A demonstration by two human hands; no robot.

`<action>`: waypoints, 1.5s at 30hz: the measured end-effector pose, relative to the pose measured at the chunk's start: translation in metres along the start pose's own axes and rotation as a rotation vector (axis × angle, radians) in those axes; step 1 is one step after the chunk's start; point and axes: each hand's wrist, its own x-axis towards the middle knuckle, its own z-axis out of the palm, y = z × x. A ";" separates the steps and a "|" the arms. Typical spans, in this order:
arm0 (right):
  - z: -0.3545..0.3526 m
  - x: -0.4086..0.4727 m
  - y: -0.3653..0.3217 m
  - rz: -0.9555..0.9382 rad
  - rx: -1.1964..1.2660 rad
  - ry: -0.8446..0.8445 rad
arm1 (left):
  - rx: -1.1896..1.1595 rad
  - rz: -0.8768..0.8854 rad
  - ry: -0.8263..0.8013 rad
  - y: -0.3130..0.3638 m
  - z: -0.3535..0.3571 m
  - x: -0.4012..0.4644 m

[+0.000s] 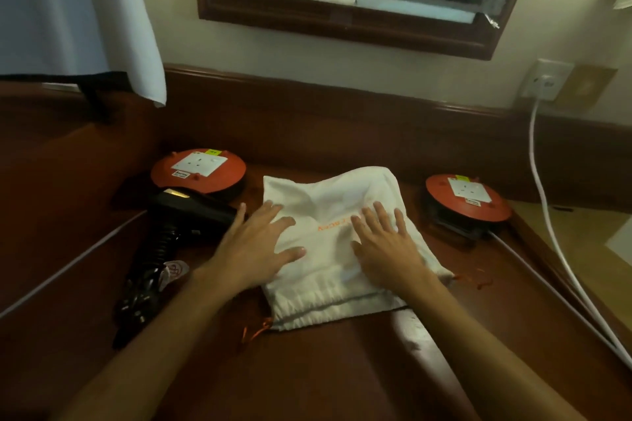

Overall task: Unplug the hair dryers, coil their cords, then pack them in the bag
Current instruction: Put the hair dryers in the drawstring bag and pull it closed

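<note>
Black hair dryer (191, 212) just beside flat, open left hand (254, 243); right hand (386, 243) likewise spread on white bag (328, 284).

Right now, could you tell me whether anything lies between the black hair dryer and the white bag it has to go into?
No object lies between the black hair dryer and the white drawstring bag. However, both hands, left hand and right hand, press flat on the bag, whose gathered mouth looks closed.

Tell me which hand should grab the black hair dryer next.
Left, probably. The left hand lies flat on the white bag's left edge, right beside the hair dryer. The right hand rests on the bag's middle, farther away, and would have to cross over.
</note>
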 end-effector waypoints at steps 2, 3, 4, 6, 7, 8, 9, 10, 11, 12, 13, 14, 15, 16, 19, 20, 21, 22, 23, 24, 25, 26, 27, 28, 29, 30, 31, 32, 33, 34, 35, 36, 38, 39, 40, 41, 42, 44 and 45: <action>0.005 -0.016 -0.021 -0.007 0.162 -0.001 | 0.002 -0.077 0.083 -0.016 -0.010 -0.027; 0.010 -0.024 -0.034 -0.007 0.255 -0.019 | 0.016 -0.141 0.096 -0.025 -0.011 -0.040; 0.016 -0.032 -0.045 -0.008 0.327 -0.036 | 0.037 -0.220 0.103 -0.032 -0.012 -0.050; 0.025 -0.047 -0.064 -0.003 0.370 -0.045 | 0.081 -0.382 0.115 -0.046 -0.013 -0.068; 0.027 -0.052 -0.070 0.008 0.367 -0.041 | 0.096 -0.460 0.106 -0.050 -0.015 -0.075; 0.028 -0.055 -0.073 0.015 0.368 -0.038 | 0.100 -0.526 0.084 -0.053 -0.017 -0.081; 0.027 -0.058 -0.074 0.015 0.374 -0.032 | 0.085 -0.577 0.056 -0.055 -0.019 -0.085; 0.026 -0.061 -0.074 0.012 0.381 -0.022 | 0.049 -0.613 0.033 -0.055 -0.022 -0.088; 0.025 -0.063 -0.074 0.010 0.389 -0.008 | -0.001 -0.638 0.017 -0.055 -0.026 -0.090; 0.024 -0.064 -0.073 0.010 0.397 0.010 | -0.046 -0.654 0.011 -0.054 -0.031 -0.091; 0.023 -0.066 -0.073 0.013 0.410 0.029 | -0.071 -0.656 0.018 -0.056 -0.034 -0.092; 0.023 -0.068 -0.073 0.021 0.430 0.046 | -0.084 -0.652 0.037 -0.059 -0.036 -0.092; 0.023 -0.071 -0.073 0.033 0.459 0.069 | -0.103 -0.642 0.068 -0.063 -0.038 -0.092; 0.023 -0.073 -0.074 0.048 0.497 0.105 | -0.135 -0.636 0.102 -0.066 -0.039 -0.092; 0.020 -0.085 -0.081 0.080 0.674 0.262 | -0.241 -0.627 0.173 -0.066 -0.041 -0.094; 0.018 -0.091 -0.086 0.087 0.761 0.306 | -0.269 -0.624 0.198 -0.062 -0.040 -0.095; 0.016 -0.096 -0.091 0.091 0.844 0.333 | -0.299 -0.618 0.227 -0.058 -0.039 -0.095; 0.015 -0.100 -0.095 0.088 0.902 0.352 | -0.333 -0.613 0.250 -0.052 -0.038 -0.095; 0.013 -0.104 -0.100 0.077 0.932 0.366 | -0.367 -0.609 0.266 -0.047 -0.036 -0.093; 0.012 -0.107 -0.105 0.062 0.946 0.373 | -0.404 -0.609 0.273 -0.042 -0.036 -0.091; 0.012 -0.109 -0.108 0.045 0.956 0.375 | -0.444 -0.610 0.273 -0.037 -0.036 -0.089; 0.011 -0.110 -0.110 0.030 0.964 0.371 | -0.481 -0.611 0.273 -0.033 -0.037 -0.087; 0.011 -0.112 -0.110 0.023 0.973 0.357 | -0.513 -0.607 0.277 -0.028 -0.039 -0.086; 0.009 -0.113 -0.108 0.029 0.982 0.336 | -0.547 -0.606 0.282 -0.025 -0.041 -0.085; 0.009 -0.113 -0.105 0.042 0.996 0.322 | -0.591 -0.606 0.288 -0.023 -0.043 -0.085; 0.007 -0.113 -0.101 0.061 1.012 0.326 | -0.651 -0.602 0.292 -0.020 -0.047 -0.086; 0.006 -0.112 -0.097 0.082 1.036 0.344 | -0.711 -0.593 0.299 -0.017 -0.051 -0.088; 0.004 -0.110 -0.093 0.103 1.058 0.367 | -0.759 -0.581 0.304 -0.015 -0.054 -0.090; 0.002 -0.108 -0.091 0.110 1.080 0.383 | -0.793 -0.560 0.319 -0.012 -0.058 -0.093; -0.002 -0.106 -0.091 0.096 1.106 0.386 | -0.818 -0.539 0.345 -0.008 -0.061 -0.095; -0.007 -0.107 -0.092 0.064 1.136 0.380 | -0.845 -0.513 0.378 -0.002 -0.063 -0.097; -0.013 -0.107 -0.095 0.023 1.187 0.366 | -0.881 -0.483 0.406 0.005 -0.065 -0.098; -0.024 -0.108 -0.103 -0.010 1.379 0.310 | -1.018 -0.403 0.435 0.023 -0.065 -0.098; -0.028 -0.107 -0.107 0.008 1.515 0.273 | -1.114 -0.366 0.433 0.035 -0.063 -0.098; -0.032 -0.106 -0.109 0.035 1.658 0.243 | -1.215 -0.336 0.414 0.048 -0.060 -0.096; -0.034 -0.105 -0.111 0.071 1.782 0.231 | -1.299 -0.311 0.383 0.063 -0.057 -0.096; -0.036 -0.104 -0.110 0.116 1.876 0.240 | -1.358 -0.295 0.352 0.075 -0.050 -0.095; -0.037 -0.109 -0.104 0.196 2.055 0.252 | -1.391 -0.260 0.316 0.093 -0.031 -0.092; -0.037 -0.113 -0.100 0.218 2.148 0.237 | -1.368 -0.236 0.300 0.100 -0.023 -0.091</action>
